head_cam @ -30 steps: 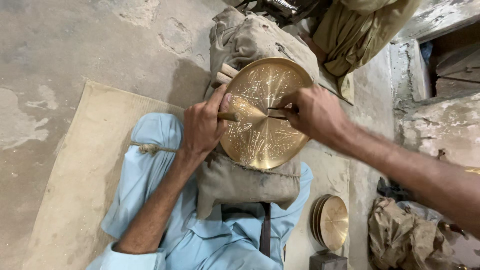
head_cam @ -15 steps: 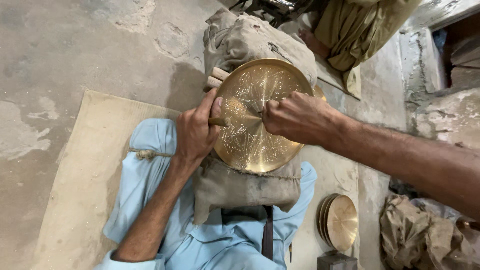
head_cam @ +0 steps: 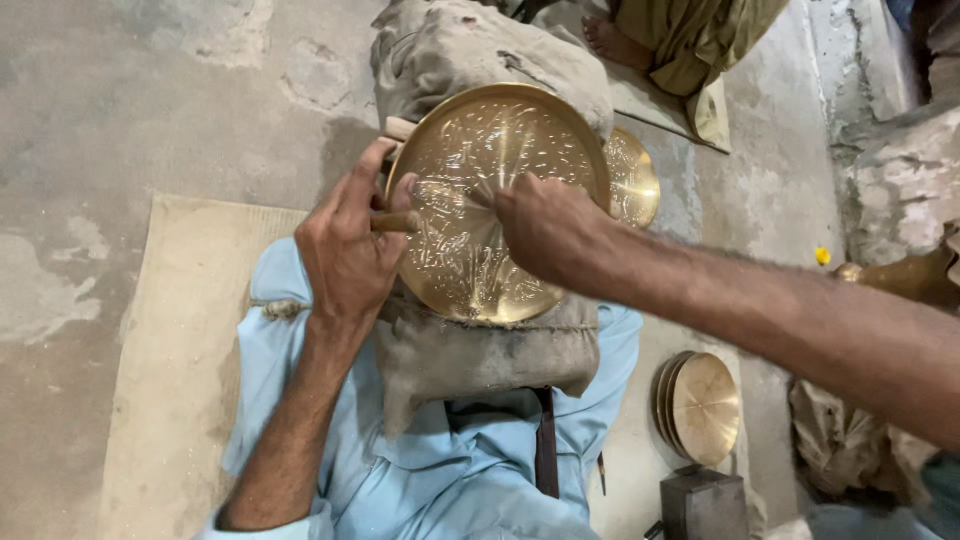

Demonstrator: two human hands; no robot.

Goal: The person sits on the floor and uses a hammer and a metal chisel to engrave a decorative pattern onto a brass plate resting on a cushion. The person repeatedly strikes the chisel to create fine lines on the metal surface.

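A round brass plate (head_cam: 520, 140) with fine engraved marks lies on a grey cloth sack (head_cam: 480, 365) across my lap. At the plate's left rim my left hand (head_cam: 348, 250) grips the wooden handle (head_cam: 396, 222) of a thin engraving tool. My right hand (head_cam: 550, 230) rests on the middle of the plate. Its fingers are closed around the tool's front end, and the tip is hidden under them. My light blue clothes (head_cam: 450, 480) show below the sack.
A second brass plate (head_cam: 636, 180) peeks out behind the first. A stack of brass plates (head_cam: 700, 405) leans at the lower right above a dark metal block (head_cam: 703, 505). Another person's foot (head_cam: 610, 40) is at the top. A tan mat (head_cam: 180, 330) covers the concrete floor.
My right hand has slid left from the plate's right side to its middle, closing the gap to my left hand. The left hand keeps its grip on the handle.
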